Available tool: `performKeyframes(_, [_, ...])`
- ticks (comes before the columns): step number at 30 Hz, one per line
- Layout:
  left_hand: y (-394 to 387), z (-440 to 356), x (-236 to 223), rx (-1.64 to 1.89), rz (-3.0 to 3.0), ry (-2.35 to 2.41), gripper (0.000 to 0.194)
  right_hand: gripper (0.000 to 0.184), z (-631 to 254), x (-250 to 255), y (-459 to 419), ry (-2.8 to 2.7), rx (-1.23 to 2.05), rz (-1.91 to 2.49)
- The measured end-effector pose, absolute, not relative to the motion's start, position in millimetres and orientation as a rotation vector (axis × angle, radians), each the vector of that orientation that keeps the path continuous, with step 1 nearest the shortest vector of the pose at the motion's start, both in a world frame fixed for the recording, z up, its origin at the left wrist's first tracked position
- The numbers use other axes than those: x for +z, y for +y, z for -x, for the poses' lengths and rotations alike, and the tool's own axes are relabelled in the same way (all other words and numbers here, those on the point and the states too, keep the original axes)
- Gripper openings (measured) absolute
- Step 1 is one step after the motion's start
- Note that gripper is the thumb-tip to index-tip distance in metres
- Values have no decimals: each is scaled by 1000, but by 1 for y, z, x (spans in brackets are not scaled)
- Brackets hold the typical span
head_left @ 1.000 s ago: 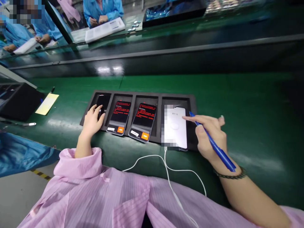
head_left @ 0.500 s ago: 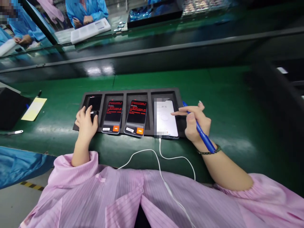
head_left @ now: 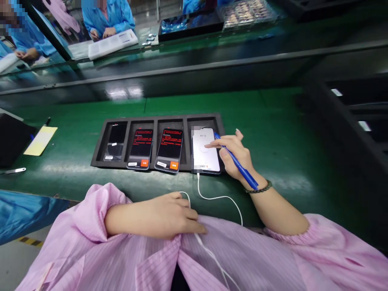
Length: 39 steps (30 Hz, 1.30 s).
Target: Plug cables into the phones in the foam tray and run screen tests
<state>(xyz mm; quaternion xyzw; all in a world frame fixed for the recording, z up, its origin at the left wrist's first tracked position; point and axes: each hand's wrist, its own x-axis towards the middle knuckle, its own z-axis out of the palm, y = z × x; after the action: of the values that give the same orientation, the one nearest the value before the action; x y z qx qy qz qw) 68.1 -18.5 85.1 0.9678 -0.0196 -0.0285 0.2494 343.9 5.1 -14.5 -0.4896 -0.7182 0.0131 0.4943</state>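
In my right hand (head_left: 239, 155) is a blue pen (head_left: 242, 170), tucked in the closed fingers while the index finger reaches onto the bright white screen of a phone (head_left: 207, 155). That phone lies in the rightmost compartment of a black foam tray (head_left: 124, 165), with a white cable (head_left: 220, 197) running from its lower end. My left hand (head_left: 174, 214) is in front of my body, its fingers closed over another stretch of the cable; the grip itself is partly hidden. Two phones with red text, a middle-left phone (head_left: 140, 147) and a middle-right phone (head_left: 169, 149), and a dark phone (head_left: 115, 141) occupy the other compartments.
A yellow notepad (head_left: 41, 140) and a metal tool (head_left: 16, 171) lie at the left beside a black box (head_left: 13, 139). Dark trays (head_left: 357, 109) stand at the right. Beyond the raised rail (head_left: 182, 72), co-workers in blue sit near a black bin (head_left: 190, 28).
My left hand has left the dark phone at the tray's left end and come down and right to the cable. My right index finger stays at the white screen, pen still in hand.
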Motion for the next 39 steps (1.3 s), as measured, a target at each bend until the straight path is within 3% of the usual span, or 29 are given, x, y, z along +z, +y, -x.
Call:
performKeyframes(5, [-12, -74, 99, -37, -2648, -179, 4, 36, -346, -15, 5, -1796, 85, 1203])
performKeyframes(11, [-7, -86, 135, -60, -2556, -266, 18, 49, -344, -13, 3, -1707, 133, 1361])
performKeyframes(20, [-6, -105, 144, -55, -2486, -460, 28, 47, -336, 3, -6, -1518, 104, 1231])
performKeyframes(25, [-4, -100, 137, 56, -2577, -397, 31, 25, -333, 11, -29, -1115, 606, 1209])
performKeyframes(29, [0, -99, 142, 138, -2666, -333, 27, 29, -334, 14, -40, -1094, 895, 1242])
performKeyframes(39, [7, -100, 145, 196, -2758, -189, 28, 32, -330, 7, -42, -1291, 689, 1317])
